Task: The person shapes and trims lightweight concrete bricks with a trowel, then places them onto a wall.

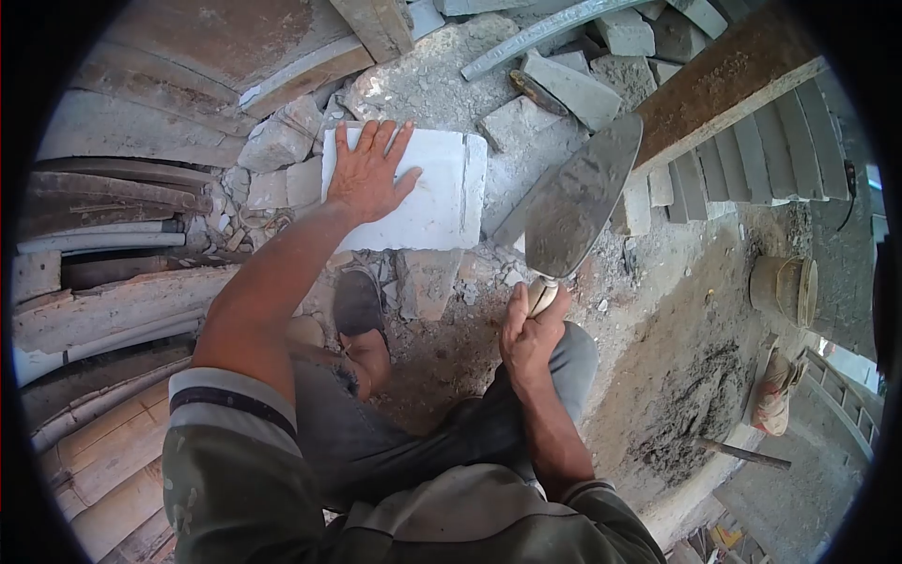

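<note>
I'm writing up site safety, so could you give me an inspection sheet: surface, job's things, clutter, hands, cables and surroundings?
Surface: dusty, uneven grey-brown ground.
Job's things: white rectangular block; pale-handled grey metal trowel.
Clutter: broken grey masonry pieces; long grey curved tube.
Hands: left hand spread flat on the block; right hand gripping the trowel.
Cables: thin dark cord-like strand, far right; kind unclear.
Surroundings: brown wooden beam; beige bucket-like container; row of grey slabs.

Dusty grey-brown dirt floor point(681, 301). Left: weathered brown wooden boards point(141, 127), pale tan bamboo poles point(117, 432) below. Upper right: row of thin grey rectangular slabs point(747, 158). Right: narrow grey ladder point(843, 399). Bright bluish light, far right edge.
</note>
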`<state>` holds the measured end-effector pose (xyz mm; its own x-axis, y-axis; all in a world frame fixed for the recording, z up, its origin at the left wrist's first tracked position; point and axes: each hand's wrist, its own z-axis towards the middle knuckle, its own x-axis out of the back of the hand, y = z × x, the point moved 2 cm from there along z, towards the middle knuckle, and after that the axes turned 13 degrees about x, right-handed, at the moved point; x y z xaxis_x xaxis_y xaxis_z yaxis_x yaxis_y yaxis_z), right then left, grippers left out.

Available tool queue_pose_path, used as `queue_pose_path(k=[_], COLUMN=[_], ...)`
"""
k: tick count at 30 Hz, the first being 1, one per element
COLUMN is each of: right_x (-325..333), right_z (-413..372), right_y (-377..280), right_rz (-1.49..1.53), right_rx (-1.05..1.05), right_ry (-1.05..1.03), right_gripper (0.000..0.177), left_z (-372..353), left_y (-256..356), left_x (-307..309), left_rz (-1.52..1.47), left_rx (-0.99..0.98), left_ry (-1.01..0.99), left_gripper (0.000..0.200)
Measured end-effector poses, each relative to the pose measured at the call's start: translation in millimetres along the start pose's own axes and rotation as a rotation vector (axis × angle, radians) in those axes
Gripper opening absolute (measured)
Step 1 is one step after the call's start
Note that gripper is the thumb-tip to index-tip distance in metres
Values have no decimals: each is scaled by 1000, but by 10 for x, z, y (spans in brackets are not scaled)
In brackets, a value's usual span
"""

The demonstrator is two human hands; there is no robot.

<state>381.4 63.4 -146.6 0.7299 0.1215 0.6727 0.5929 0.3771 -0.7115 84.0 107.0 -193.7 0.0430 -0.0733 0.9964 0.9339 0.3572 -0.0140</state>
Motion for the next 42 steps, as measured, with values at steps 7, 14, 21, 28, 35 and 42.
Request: queue_pose_path(k=[7, 14, 21, 28, 35, 42], right_x=[154, -304, 125, 6, -318, 259], right_z=[55, -320, -17, -144, -152, 360], right_y=[-21, 377, -137, 121, 455, -316], right_rz=[-93, -221, 104, -192, -218, 183], right_rx=[-69, -106, -110, -107, -93, -63], right_ry=[-305, -396, 82, -465, -458, 60], right_gripper=[38, 41, 45, 43, 38, 39], left_z=[8, 34, 22, -3, 43, 19], left_y=[13, 22, 20, 58, 49, 37], left_x=[26, 18, 31, 89, 36, 54], left_rz=[16, 23, 34, 112, 60, 29], left_rx=[-12, -23, -9, 37, -4, -13], left_ry=[9, -1, -16, -186, -10, -14], left_gripper=[69, 69, 69, 69, 68, 69])
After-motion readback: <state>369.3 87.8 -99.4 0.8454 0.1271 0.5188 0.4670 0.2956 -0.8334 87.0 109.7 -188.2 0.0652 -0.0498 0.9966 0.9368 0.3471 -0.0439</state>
